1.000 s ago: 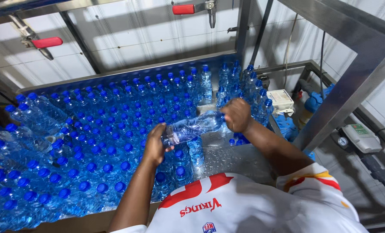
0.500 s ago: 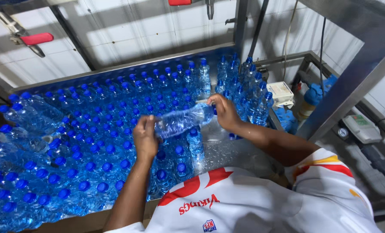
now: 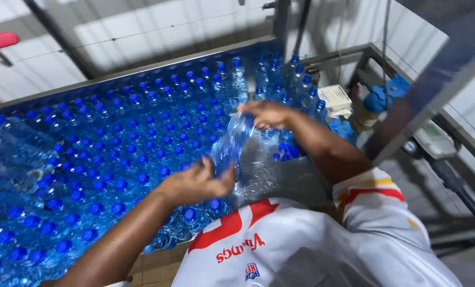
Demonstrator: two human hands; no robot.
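I hold one clear plastic water bottle [image 3: 231,143] tilted above a table packed with several upright bottles with blue caps [image 3: 115,154]. My right hand [image 3: 267,112] grips its upper, far end. My left hand [image 3: 197,183] is at its lower, near end, fingers curled around the cap end. The bottle is blurred by motion, so its cap is hard to make out.
A metal rail [image 3: 142,66] borders the far side of the bottle table. A bare metal patch [image 3: 296,178] lies at the right. A grey frame post [image 3: 423,90] slants at the right, with a white box [image 3: 334,98] and blue fittings [image 3: 378,98] behind it.
The bottle has swung from nearly level to steeply tilted, its near end down. Both hands have moved toward me and the view has shifted closer.
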